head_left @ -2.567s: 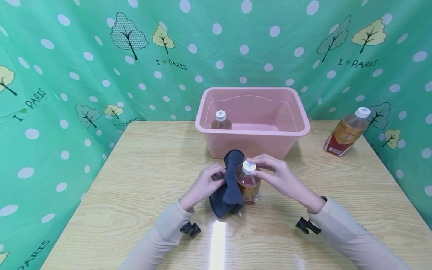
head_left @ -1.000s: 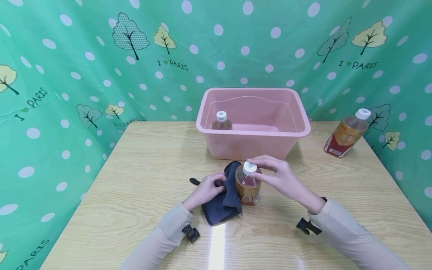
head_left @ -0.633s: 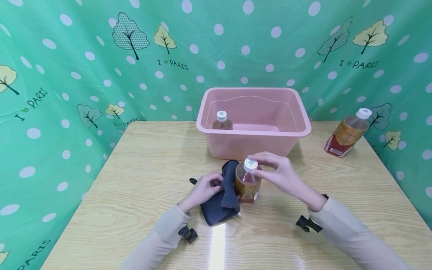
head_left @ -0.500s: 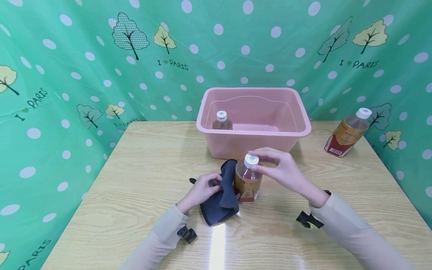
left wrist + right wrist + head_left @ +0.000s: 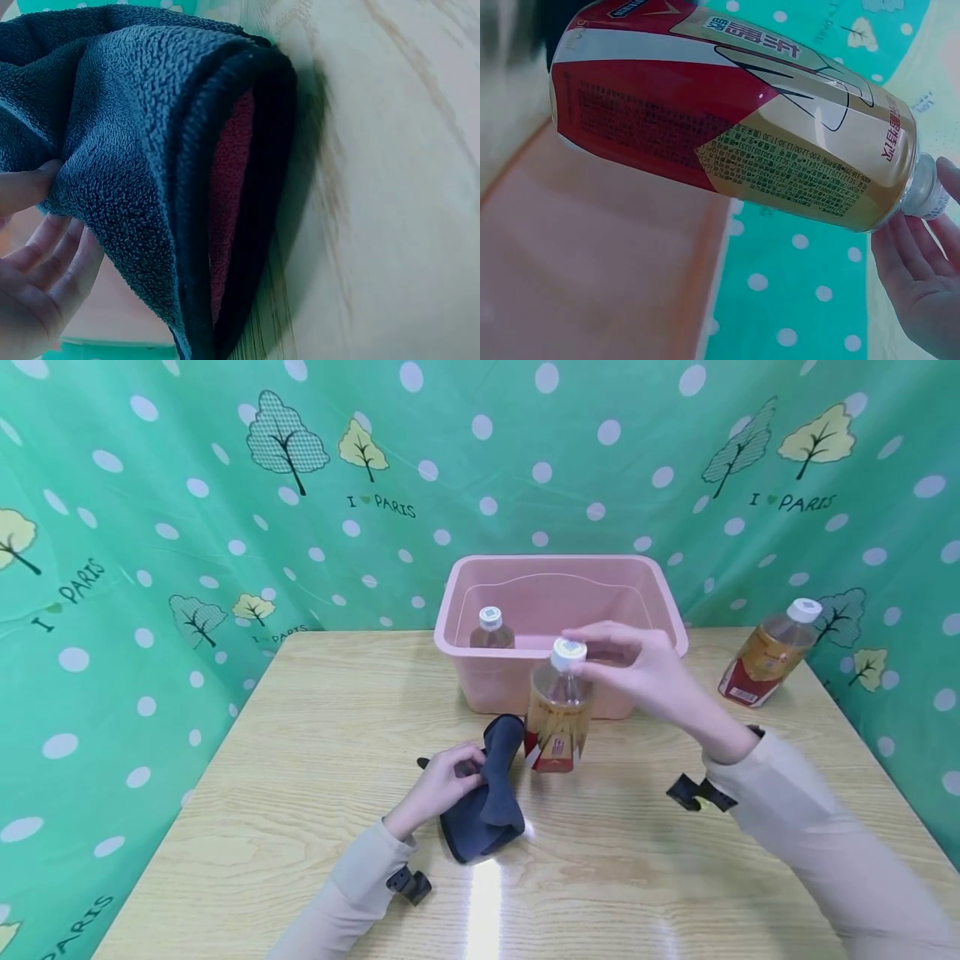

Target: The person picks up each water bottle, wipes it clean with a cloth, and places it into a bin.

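Higher than before, one bottle (image 5: 558, 722) is being lifted. Part of the pink tub (image 5: 489, 683) is being hidden behind it. Dark cloth (image 5: 480, 817) is being pinched by the left hand (image 5: 441, 783), the red-and-gold bottle's white cap (image 5: 567, 652) by the right hand (image 5: 647, 675), fingers nearly closed.

Pale beige sleeves (image 5: 813, 843) (plain); 2 black wrist cameras (image 5: 409, 885).

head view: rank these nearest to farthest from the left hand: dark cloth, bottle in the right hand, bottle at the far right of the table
1. Dark cloth: in the left hand's grip.
2. Held bottle: right of the cloth, cap in the right hand.
3. Far-right bottle: near the table's right edge.
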### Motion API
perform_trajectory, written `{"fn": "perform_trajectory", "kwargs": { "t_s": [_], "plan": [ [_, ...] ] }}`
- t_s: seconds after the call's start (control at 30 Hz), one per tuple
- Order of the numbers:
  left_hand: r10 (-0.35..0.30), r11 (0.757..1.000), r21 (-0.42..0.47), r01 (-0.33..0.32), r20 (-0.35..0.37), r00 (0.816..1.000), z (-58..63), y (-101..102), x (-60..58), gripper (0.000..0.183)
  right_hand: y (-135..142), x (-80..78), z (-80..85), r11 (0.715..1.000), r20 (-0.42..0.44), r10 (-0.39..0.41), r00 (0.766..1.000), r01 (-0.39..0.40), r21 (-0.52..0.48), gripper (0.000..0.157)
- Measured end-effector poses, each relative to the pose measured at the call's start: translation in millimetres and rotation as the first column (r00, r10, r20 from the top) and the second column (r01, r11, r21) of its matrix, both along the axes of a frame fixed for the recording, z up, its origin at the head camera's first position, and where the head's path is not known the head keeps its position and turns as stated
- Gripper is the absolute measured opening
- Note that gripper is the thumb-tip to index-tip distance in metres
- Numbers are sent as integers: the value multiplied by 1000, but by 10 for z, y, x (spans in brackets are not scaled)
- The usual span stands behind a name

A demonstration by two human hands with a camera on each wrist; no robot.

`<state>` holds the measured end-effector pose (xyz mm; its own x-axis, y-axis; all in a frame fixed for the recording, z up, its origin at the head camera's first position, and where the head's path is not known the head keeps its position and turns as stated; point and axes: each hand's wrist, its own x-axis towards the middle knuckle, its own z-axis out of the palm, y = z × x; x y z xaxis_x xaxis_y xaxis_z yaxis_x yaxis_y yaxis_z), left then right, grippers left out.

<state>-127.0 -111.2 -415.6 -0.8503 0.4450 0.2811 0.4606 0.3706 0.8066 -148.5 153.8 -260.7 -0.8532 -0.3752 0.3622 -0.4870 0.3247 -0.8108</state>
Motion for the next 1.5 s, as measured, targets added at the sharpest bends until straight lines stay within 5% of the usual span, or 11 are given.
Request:
{"fn": "perform_trajectory", "kwargs": {
  "t_s": [0.2, 0.5, 0.8, 1.2, 1.4, 1.5],
  "plan": [
    [2, 1000, 12, -2, 0, 1000, 85, 8, 49, 15, 28, -93, 317, 998, 18, -60, 998, 59, 23, 38],
    [-2, 1000, 14, 2, 13, 1000, -30, -42, 1, 14, 27, -250, 796, 995, 33, -100, 994, 100, -12, 38],
    [12, 1000, -2, -12, 47, 999, -25, -44, 15, 15, 21, -445, 1091, 989, 72, -145, 987, 142, 37, 40],
    [19, 1000, -19, -17, 66, 998, 336, 26, 182, 13, 15, -775, 1178, 981, 118, -176, 977, 165, 100, 46],
    [18, 1000, -12, -17, 75, 997, 339, 28, 189, 14, 18, -930, 1079, 973, 146, -205, 968, 184, 141, 49],
    [11, 1000, 0, -11, 63, 998, 185, -3, 127, 14, 7, -996, 1001, 970, 147, -203, 968, 179, 162, 48]
  ]
}}
